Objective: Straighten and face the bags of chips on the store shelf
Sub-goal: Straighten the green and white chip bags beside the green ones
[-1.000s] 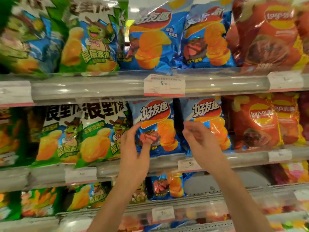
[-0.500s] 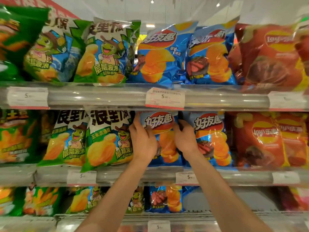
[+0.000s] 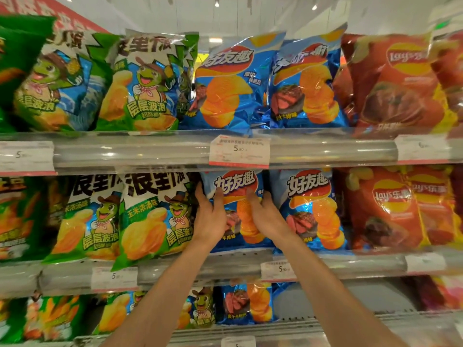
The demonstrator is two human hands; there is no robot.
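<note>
Bag (image 3: 234,209) of blue chips, middle shelf (image 3: 350,261), just right of the green bags (image 3: 152,216) and left of a second blue bag (image 3: 310,209). Both hands now grip it. Left hand (image 3: 209,216) wraps its left edge, thumb on the front below the logo, fingers tucked between it and the green bags. Right hand (image 3: 266,214) holds the right edge, thumb on the front face, fingers out of sight behind. A second ago both hands hung in front of the shelf, just short of the bag; half a second ago they closed on it. The bag stands upright, front outward, its top partly hidden by the price tag (image 3: 239,151) on the rail above. Judged stage: squaring this bag in its row. Farther right, the red bags (image 3: 385,209) stand untouched.
</note>
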